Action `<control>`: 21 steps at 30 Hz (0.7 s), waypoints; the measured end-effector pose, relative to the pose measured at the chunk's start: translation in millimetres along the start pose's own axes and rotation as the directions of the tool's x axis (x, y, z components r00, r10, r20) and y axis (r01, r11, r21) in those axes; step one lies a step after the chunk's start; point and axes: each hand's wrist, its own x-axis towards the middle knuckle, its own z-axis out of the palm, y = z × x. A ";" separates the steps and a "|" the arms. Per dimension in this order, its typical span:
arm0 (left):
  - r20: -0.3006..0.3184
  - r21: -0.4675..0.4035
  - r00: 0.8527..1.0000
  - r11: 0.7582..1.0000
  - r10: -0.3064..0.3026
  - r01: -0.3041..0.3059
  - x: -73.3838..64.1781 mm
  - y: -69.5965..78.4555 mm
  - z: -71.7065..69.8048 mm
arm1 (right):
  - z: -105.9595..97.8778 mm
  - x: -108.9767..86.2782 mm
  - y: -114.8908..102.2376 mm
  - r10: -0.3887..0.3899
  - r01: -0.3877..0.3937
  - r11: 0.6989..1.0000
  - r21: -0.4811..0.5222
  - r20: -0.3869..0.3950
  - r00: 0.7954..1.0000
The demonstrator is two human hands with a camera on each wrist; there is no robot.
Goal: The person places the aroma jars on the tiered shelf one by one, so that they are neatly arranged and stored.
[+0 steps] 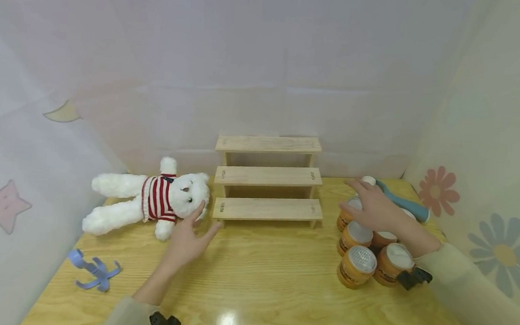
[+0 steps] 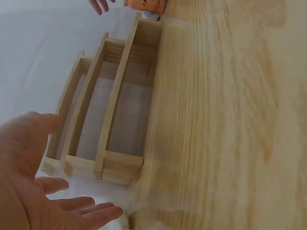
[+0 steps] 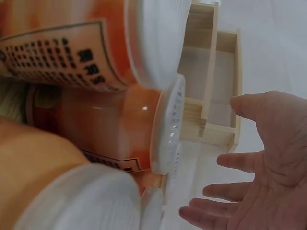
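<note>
Left hand (image 1: 187, 243) and right hand (image 1: 374, 207) spread loosely, holding nothing, the right partly hiding orange jars (image 1: 353, 270).

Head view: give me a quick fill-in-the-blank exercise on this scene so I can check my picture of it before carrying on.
1. The wooden stand has ____ steps.
2. The plush toy wears a sweater striped in white and ____.
3. The right hand is over a group of jars with ____ bodies.
4. The left hand is holding ____.

Missing words: three; red; orange; nothing.
</note>
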 end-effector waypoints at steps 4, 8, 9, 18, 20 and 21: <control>0.007 -0.017 1.000 0.999 -0.030 0.030 7.8 1.7 8.5 | 4.4 7.2 5.1 0.021 -0.021 1.000 -0.005 0.054 0.998; 0.031 -0.043 0.999 0.998 -0.044 0.045 17.3 2.4 17.6 | 7.0 13.8 11.5 0.000 0.003 0.999 -0.050 0.066 0.998; 0.033 -0.051 0.998 0.998 -0.046 0.048 19.6 2.4 19.9 | 7.3 15.4 12.8 -0.006 0.010 0.998 -0.062 0.067 0.998; 0.002 -0.127 0.999 0.991 -0.050 0.050 30.2 3.8 32.1 | 2.5 27.4 16.0 0.012 0.003 0.993 -0.121 0.129 0.992; -0.008 -0.127 0.999 0.991 -0.047 0.046 31.0 2.5 34.0 | 1.7 27.3 15.3 0.013 0.003 0.993 -0.114 0.139 0.990; -0.012 -0.128 0.999 0.991 -0.040 0.039 31.2 1.5 34.9 | 1.4 27.0 16.2 0.005 0.010 0.994 -0.110 0.136 0.991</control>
